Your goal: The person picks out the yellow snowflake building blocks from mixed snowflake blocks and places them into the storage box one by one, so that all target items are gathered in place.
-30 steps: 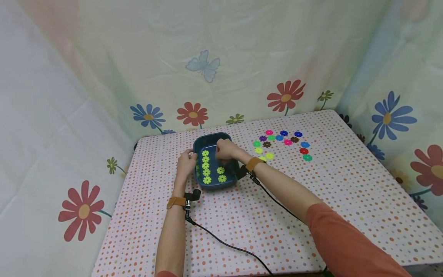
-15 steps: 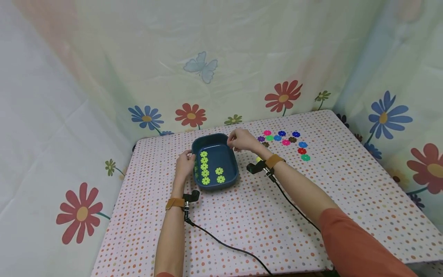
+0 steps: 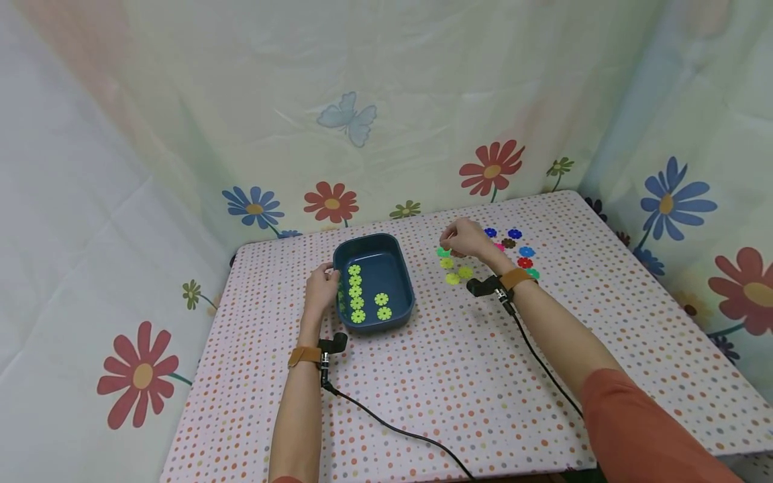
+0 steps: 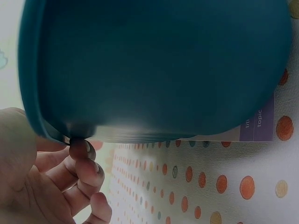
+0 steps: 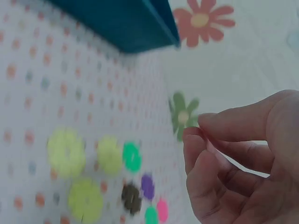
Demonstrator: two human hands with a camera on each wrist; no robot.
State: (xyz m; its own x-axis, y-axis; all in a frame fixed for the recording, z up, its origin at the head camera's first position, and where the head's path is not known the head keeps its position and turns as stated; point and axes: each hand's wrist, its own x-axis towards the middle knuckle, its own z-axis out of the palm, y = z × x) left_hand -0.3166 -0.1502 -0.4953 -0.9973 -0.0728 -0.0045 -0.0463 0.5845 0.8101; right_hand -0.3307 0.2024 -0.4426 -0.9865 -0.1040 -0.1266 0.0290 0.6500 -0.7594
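A deep blue rectangular tray point(image 3: 377, 265) stands on the table. My left hand point(image 3: 321, 290) grips its left rim; in the left wrist view, curled fingers point(image 4: 86, 170) lie against the tray's outer wall. Inside, a left column of several yellow-green flower pieces point(image 3: 355, 292) runs beside a shorter pair point(image 3: 384, 313). To the right of the tray, my right hand point(image 3: 466, 238) hovers over loose flower pieces, fingers loosely bent. In the right wrist view its thumb and forefinger tips meet, and nothing shows between them. Yellow flower pieces point(image 5: 85, 199) lie below that hand, blurred.
Loose flower pieces in blue point(image 3: 526, 252), red point(image 3: 525, 263), brown point(image 3: 508, 243) and green point(image 3: 532, 274) lie around the right forearm. Black cables point(image 3: 401, 433) run from both wrists. A flowered curtain point(image 3: 272, 134) hangs behind the dotted tablecloth point(image 3: 386, 389).
My right hand has left the tray's inside, crossed its right rim and moved right over the loose flower pieces. The left hand has kept its grip on the rim.
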